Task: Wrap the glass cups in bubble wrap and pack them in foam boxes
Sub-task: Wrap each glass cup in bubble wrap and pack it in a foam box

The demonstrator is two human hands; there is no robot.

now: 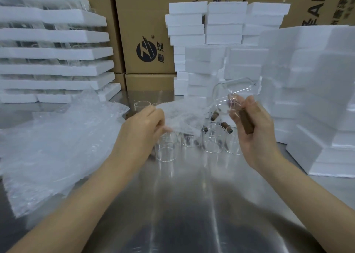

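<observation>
Gripping the wooden handle [247, 123], right hand [255, 135] holds the glass cup [228, 97] tilted toward nine o'clock, where left hand [143, 129] pinches the bubble wrap [181, 116].

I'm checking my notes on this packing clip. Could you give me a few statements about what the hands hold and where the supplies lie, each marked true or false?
1. The right hand holds a glass cup by its wooden handle. True.
2. The left hand is empty. False: the left hand pinches a bubble wrap sheet.
3. The glass cup is already wrapped. False: the glass cup is bare.
4. Other cups stand on the metal table below the hands. True.
5. The bubble wrap pile lies on the person's right. False: the bubble wrap pile lies on the left; foam boxes stack on the right.
</observation>
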